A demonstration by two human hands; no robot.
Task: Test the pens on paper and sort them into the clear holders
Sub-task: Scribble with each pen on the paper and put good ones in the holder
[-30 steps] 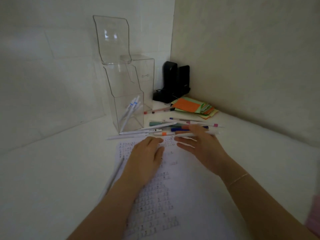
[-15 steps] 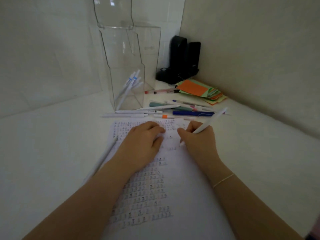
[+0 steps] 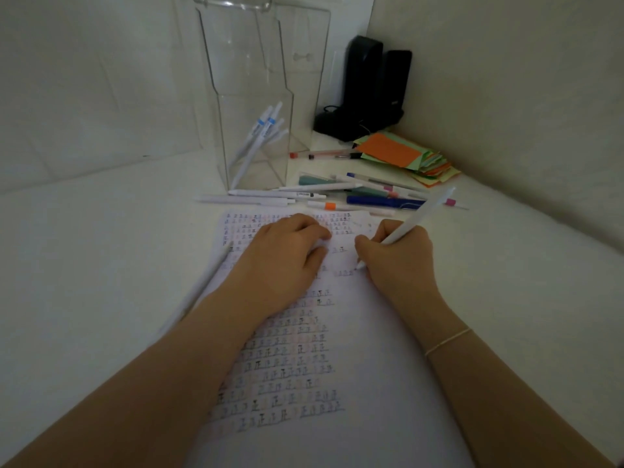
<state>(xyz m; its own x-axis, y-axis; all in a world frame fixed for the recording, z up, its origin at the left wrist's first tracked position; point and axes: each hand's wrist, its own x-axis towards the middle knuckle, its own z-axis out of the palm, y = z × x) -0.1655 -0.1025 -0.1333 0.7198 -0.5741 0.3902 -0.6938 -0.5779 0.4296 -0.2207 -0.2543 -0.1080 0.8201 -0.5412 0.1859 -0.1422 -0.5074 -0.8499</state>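
A sheet of paper (image 3: 358, 332) covered with rows of small pen marks lies on the white table. My left hand (image 3: 283, 261) rests flat on it, fingers curled, holding nothing. My right hand (image 3: 398, 258) grips a white pen (image 3: 418, 214) in a writing hold, its tip touching the paper. Beyond the sheet lies a loose pile of pens (image 3: 354, 194), white, blue, teal and orange-banded. A tall clear holder (image 3: 256, 106) stands behind them with several white pens (image 3: 260, 136) leaning inside. Another white pen (image 3: 202, 285) lies along the paper's left edge.
A stack of orange and green sticky notes (image 3: 405, 153) sits at the back right by the wall. Two black speakers (image 3: 371, 86) stand in the corner. Two thin pens (image 3: 324, 154) lie beside the holder. Walls close off the back and right.
My right hand picked a white pen from the pile, drew it back and set its tip on the paper. The view moved closer and lower. My left hand stayed on the sheet.
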